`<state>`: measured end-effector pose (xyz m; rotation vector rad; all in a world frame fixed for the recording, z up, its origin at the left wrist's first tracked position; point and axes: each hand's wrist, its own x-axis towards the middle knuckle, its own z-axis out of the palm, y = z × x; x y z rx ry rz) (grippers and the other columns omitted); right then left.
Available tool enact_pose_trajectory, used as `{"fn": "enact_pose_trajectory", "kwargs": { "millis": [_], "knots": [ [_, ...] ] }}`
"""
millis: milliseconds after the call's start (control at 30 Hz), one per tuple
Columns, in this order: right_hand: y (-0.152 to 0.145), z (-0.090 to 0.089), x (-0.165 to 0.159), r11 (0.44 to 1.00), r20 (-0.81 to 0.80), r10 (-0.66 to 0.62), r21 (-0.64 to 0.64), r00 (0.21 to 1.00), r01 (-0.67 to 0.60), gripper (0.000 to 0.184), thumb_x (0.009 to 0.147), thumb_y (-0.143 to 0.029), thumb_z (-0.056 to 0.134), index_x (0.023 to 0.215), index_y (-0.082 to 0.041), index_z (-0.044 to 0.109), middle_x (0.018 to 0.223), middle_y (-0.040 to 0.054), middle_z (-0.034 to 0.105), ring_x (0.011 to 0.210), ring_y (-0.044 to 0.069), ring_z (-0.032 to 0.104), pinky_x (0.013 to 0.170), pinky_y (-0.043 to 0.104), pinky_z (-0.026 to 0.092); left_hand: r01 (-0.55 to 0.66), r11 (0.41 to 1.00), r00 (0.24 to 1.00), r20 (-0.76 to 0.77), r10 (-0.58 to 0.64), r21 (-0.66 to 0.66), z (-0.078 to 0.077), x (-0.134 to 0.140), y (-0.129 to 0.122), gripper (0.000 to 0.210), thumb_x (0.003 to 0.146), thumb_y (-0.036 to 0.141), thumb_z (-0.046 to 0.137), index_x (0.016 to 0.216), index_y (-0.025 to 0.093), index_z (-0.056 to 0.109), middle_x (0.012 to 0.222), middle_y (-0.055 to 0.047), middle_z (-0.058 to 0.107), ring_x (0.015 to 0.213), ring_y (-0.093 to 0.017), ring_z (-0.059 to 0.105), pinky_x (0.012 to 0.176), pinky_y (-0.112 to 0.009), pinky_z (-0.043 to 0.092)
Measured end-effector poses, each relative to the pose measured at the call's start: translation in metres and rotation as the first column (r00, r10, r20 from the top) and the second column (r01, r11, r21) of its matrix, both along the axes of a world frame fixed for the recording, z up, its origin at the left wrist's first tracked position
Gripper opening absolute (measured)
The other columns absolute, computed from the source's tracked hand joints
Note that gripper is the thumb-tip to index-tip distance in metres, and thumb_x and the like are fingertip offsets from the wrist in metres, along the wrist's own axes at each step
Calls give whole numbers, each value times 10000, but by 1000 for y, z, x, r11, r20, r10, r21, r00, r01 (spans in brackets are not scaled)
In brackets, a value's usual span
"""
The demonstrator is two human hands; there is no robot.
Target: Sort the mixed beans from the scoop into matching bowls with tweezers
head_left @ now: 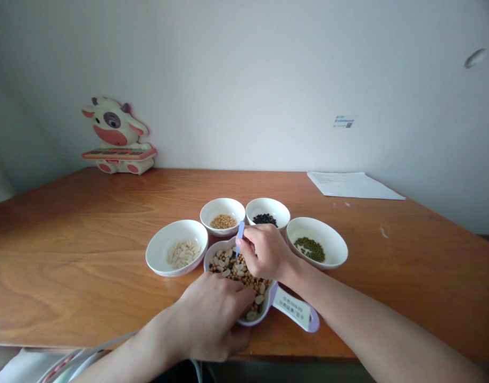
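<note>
My right hand (264,250) pinches a slim blue-violet plastic stick (240,234), its narrow tip pointing down at the beans; whether it is a pair of tweezers I cannot make out. Below lies a heart-shaped bowl with a handle (294,307), filled with mixed peanuts and beans (238,270). My left hand (214,314) is closed over the near left side of that bowl, fingers reaching inside the rim and thumb low outside; the fingertips are partly hidden. Around it stand white bowls of pale flat seeds (184,254), yellow beans (223,222), black beans (265,218) and green beans (310,249).
A cow-shaped toy keyboard (118,138) stands at the back left of the wooden table (80,255). White papers (354,185) lie at the back right, against the wall. A pale cable (108,343) runs along the table's front edge at the left.
</note>
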<state>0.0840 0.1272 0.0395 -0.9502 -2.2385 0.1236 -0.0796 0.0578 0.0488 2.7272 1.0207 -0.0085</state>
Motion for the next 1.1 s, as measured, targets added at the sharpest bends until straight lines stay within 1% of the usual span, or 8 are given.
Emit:
{"fn": "enact_pose_trajectory", "kwargs": {
  "millis": [200, 433, 700, 933, 1100],
  "knots": [
    [-1, 0, 1, 1000, -15, -19, 12, 1000, 20, 253, 830, -235, 454, 587, -171, 484, 513, 11, 489, 490, 121, 430, 515, 273, 285, 7, 1000, 1000, -23, -7, -3, 2, 1, 0, 156, 705, 278, 626, 761, 222, 492, 809, 15, 659, 653, -191, 599, 518, -320, 330],
    [-1, 0, 0, 999, -24, -46, 12, 999, 46, 263, 826, -233, 463, 570, -176, 459, 497, 3, 463, 479, 114, 407, 512, 274, 273, 1, 1000, 1000, 4, -1, -8, 1, 0, 0, 143, 692, 255, 616, 765, 225, 496, 806, 21, 657, 662, -197, 602, 540, -319, 358],
    [-1, -1, -1, 1000, -16, -17, -17, 1000, 17, 258, 824, -222, 478, 571, -172, 476, 490, 3, 472, 483, 117, 429, 515, 266, 290, 2, 1000, 1000, 9, -2, -6, 1, 0, 0, 132, 701, 260, 613, 763, 221, 504, 804, 20, 657, 656, -197, 598, 531, -317, 353],
    [-1, 0, 0, 999, -40, -22, 44, 999, 24, 255, 824, -229, 467, 576, -173, 484, 503, 14, 491, 482, 121, 427, 511, 274, 295, 9, 1000, 1000, 5, -9, 1, 1, 0, 0, 154, 691, 257, 619, 747, 218, 481, 779, 12, 649, 644, -195, 599, 513, -311, 348],
    [-1, -1, -1, 1000, 23, -20, -22, 1000, 20, 238, 815, -220, 486, 582, -171, 491, 508, 15, 515, 498, 126, 471, 528, 268, 321, 4, 1000, 1000, -7, -4, -21, 2, 0, 0, 146, 696, 247, 625, 779, 212, 510, 821, -2, 665, 681, -200, 615, 554, -306, 404]
  ]
}}
